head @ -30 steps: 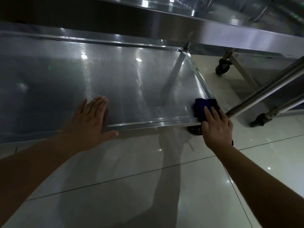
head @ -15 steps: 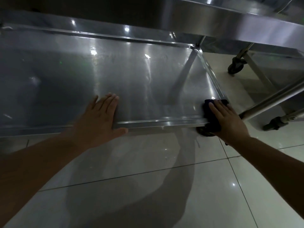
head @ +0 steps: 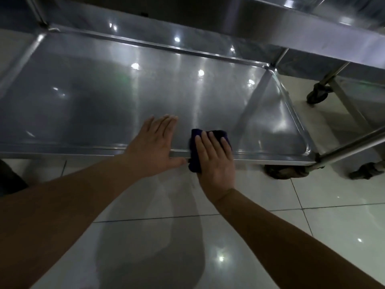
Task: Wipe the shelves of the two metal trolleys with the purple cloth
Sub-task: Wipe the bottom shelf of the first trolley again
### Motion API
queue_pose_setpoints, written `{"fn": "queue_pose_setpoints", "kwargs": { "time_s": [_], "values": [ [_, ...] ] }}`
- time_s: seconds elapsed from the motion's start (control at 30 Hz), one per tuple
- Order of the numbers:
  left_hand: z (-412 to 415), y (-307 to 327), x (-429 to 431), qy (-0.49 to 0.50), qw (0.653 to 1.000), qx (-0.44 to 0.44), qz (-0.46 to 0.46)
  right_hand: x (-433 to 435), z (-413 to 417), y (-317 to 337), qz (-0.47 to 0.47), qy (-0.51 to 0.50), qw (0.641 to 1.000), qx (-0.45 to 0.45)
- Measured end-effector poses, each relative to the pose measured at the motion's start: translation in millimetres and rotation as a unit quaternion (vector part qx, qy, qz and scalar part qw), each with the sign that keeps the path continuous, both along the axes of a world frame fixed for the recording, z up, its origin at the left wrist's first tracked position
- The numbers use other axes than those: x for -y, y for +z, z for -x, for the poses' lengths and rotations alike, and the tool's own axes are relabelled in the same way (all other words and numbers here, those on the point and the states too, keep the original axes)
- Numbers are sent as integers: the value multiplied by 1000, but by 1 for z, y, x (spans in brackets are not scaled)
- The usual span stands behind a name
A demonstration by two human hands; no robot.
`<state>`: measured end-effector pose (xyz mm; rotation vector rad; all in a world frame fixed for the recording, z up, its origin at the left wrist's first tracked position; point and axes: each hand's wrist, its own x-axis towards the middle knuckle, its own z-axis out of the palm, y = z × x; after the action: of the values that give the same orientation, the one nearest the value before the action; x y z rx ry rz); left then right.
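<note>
The bottom shelf (head: 104, 97) of a metal trolley fills the upper half of the view, shiny and low above the floor. My right hand (head: 214, 157) lies flat with straight fingers on the folded purple cloth (head: 194, 151), pressing it over the shelf's front rim near the middle. My left hand (head: 154, 147) rests flat on the same front rim just left of the cloth, fingers straight, thumb hanging over the edge. A second trolley's lower shelf (head: 362, 94) shows at the far right.
An upper shelf (head: 312, 28) overhangs at the top. Castor wheels (head: 317, 95) (head: 366, 171) stand on the pale tiled floor (head: 270, 205) at right. A metal leg tube (head: 352, 147) slants across the right edge. A dark shape sits at the far left.
My right hand has slid the cloth leftward along the front rim from the shelf's right corner to beside my left hand. The view has also shifted left.
</note>
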<state>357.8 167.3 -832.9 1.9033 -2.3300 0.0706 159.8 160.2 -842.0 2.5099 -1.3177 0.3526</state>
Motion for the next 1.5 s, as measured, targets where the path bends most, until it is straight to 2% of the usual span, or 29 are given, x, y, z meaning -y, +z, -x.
{"fn": "queue_pose_setpoints", "kwargs": {
  "time_s": [0.07,0.17,0.3,0.4,0.5,0.63,0.77,0.83,0.9,0.97,1.0,1.03,1.13,1.33,1.5],
  "values": [
    [-9,4,-8,-6,1000,-3,20,-6,-17,-2,9,4,1000,5],
    [-42,10,-39,4,996,-66,55,-7,-16,-2,20,-2,1000,-8],
    [-103,-1,-112,145,976,-88,136,-8,-17,0,14,-5,1000,-13],
    [-126,-17,-146,229,957,-90,156,-14,-31,2,8,-9,1000,-27],
    [-130,-27,-146,215,958,-86,169,-25,-71,7,-7,15,998,-59],
    [-130,-33,-149,226,959,-96,142,-45,-148,14,-20,51,993,-106],
    [-144,-26,-155,203,962,-118,137,-63,-209,15,-31,94,992,-79],
    [-157,-17,-163,249,933,-172,194,-70,-231,20,-38,96,990,-99],
    [-178,-10,-175,379,859,-232,255,-75,-249,22,-41,120,983,-133],
    [-204,-4,-185,489,781,-275,273,-79,-266,23,-57,145,978,-142],
    [-217,-3,-188,519,761,-285,265,-80,-275,24,-61,151,976,-143],
    [-228,-2,-188,532,755,-290,248,-82,-284,26,-61,159,975,-144],
    [-245,-4,-183,529,774,-282,206,-88,-309,28,-64,185,969,-148],
    [-248,-11,-185,538,771,-284,191,-102,-364,28,-44,234,962,-135],
    [-249,-14,-182,530,773,-286,200,-107,-383,25,-43,228,966,-116]
  ]
}}
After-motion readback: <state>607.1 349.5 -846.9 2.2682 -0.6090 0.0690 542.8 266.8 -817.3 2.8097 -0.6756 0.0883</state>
